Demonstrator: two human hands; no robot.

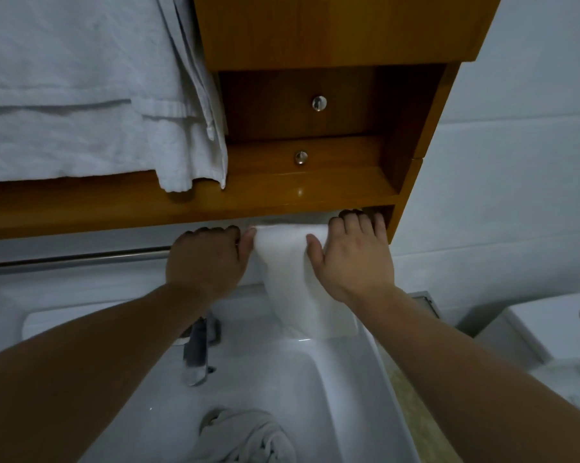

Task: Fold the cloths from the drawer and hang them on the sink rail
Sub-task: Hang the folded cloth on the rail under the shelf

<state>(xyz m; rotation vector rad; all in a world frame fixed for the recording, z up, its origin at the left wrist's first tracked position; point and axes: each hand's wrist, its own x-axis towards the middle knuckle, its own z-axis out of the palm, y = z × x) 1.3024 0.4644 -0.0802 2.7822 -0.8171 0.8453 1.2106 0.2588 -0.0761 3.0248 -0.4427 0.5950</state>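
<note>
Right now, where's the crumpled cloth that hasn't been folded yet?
In the head view, the crumpled cloth lies in the sink basin at bottom centre, below the faucet.

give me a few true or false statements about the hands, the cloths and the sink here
1. Both hands are on the folded white cloth at the rail. True: the left hand and the right hand hold its top.
2. The sink holds nothing. False: a crumpled cloth lies in it.
3. The faucet is under the left forearm. True.
4. A red towel hangs at upper left. False: the towel is white.
</note>
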